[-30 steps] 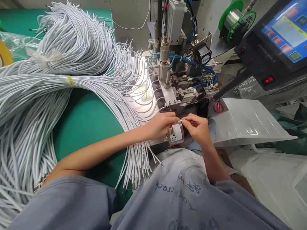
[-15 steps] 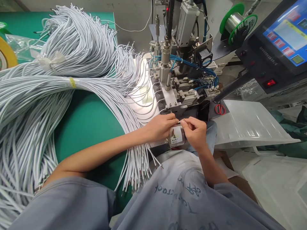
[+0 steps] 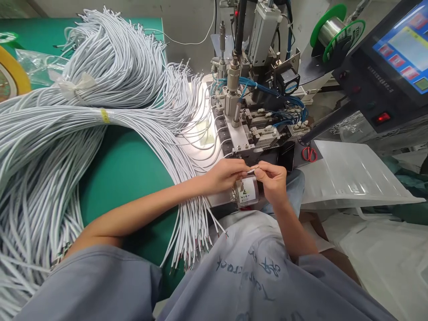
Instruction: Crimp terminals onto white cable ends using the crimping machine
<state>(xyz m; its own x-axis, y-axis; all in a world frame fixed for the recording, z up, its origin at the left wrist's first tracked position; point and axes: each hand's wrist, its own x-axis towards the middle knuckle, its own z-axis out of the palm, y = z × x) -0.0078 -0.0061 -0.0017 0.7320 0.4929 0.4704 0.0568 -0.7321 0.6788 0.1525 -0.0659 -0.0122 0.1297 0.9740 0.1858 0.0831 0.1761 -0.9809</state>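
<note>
My left hand (image 3: 224, 174) and my right hand (image 3: 274, 179) meet just in front of the soldering machine (image 3: 254, 111). Both pinch the end of one thin white cable (image 3: 252, 169) between their fingertips. Right below the hands sits a small motor with a yellow warning label (image 3: 246, 192). More white cables (image 3: 192, 232) lie under my left forearm and hang over the table's front edge.
Large bundles of white cables (image 3: 83, 89) cover the green mat (image 3: 123, 169) on the left. Red-handled scissors (image 3: 309, 153) lie right of the machine, beside a clear plastic tray (image 3: 351, 174). A solder spool (image 3: 331, 26) and a touchscreen panel (image 3: 401, 44) stand at the upper right.
The hands have stayed pinched together on the cable end, with only small finger movements. The view has shifted slightly.
</note>
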